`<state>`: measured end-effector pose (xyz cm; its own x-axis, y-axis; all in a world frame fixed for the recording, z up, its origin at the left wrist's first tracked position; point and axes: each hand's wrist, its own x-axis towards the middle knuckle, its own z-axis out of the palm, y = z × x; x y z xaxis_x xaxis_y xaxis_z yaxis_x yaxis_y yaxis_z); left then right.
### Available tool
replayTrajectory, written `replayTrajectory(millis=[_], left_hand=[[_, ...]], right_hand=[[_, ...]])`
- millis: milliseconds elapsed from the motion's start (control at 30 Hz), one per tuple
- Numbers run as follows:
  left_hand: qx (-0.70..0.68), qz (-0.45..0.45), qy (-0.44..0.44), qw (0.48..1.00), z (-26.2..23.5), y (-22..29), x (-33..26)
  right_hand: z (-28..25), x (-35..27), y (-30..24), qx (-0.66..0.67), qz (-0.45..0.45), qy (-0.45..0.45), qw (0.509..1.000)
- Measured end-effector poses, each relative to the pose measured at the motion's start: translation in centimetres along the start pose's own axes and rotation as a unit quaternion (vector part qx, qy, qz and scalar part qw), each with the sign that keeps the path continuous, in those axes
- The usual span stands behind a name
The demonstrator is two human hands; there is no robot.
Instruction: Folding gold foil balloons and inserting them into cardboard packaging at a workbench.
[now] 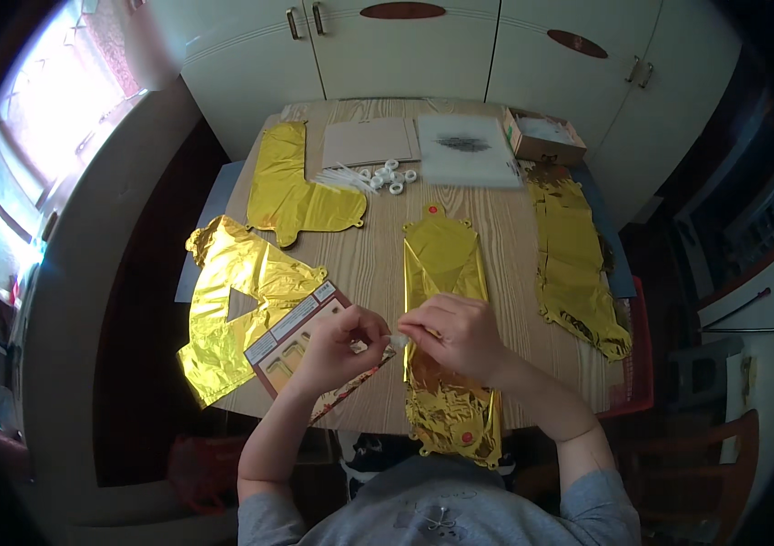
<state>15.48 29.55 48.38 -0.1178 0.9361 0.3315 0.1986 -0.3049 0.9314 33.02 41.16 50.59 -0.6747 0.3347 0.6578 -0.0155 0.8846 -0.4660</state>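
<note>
My left hand [348, 346] and my right hand [453, 333] meet above the near part of the table, fingers pinched. Between their fingertips shows a small whitish piece [396, 339], too small to make out its kind. Under my right hand lies a long flat gold foil balloon [442, 264], with a red dot at each end; its near end hangs past the table edge. Below my left hand, a printed card package [284, 350] lies partly over a gold foil balloon [214, 337] shaped like an A.
An L-shaped gold balloon [278, 191] lies at the far left, another gold balloon [578, 259] along the right edge. At the back are white tape rolls [395, 188], white sticks [344, 178], a grey-beige board [369, 143], a translucent sheet packet [469, 168] and a small box [529, 151].
</note>
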Motion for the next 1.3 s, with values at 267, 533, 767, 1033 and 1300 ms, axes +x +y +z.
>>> replayTrajectory(millis=[267,533,767,1033,1300], left_hand=[[-0.068,-0.03,0.084,0.994,0.3,-1.0,0.1],[0.031,0.003,0.02,0.999,0.0,-0.1,0.0],[-0.151,-0.01,0.046,0.987,-0.1,-0.8,0.3],[0.104,0.025,0.065,0.992,-0.2,-1.4,0.0],[-0.147,-0.034,0.044,0.988,-0.2,-0.5,0.1]], right_hand=[[1.3,-1.5,-0.8,-0.08,-0.044,-0.044,0.995],[0.3,0.1,-0.6,-0.025,-0.005,0.006,1.0],[1.8,-1.0,0.5,0.044,0.082,-0.064,0.994],[1.0,-0.2,-0.9,-0.037,-0.004,0.004,0.999],[2.2,-0.7,1.3,0.063,0.114,-0.073,0.989]])
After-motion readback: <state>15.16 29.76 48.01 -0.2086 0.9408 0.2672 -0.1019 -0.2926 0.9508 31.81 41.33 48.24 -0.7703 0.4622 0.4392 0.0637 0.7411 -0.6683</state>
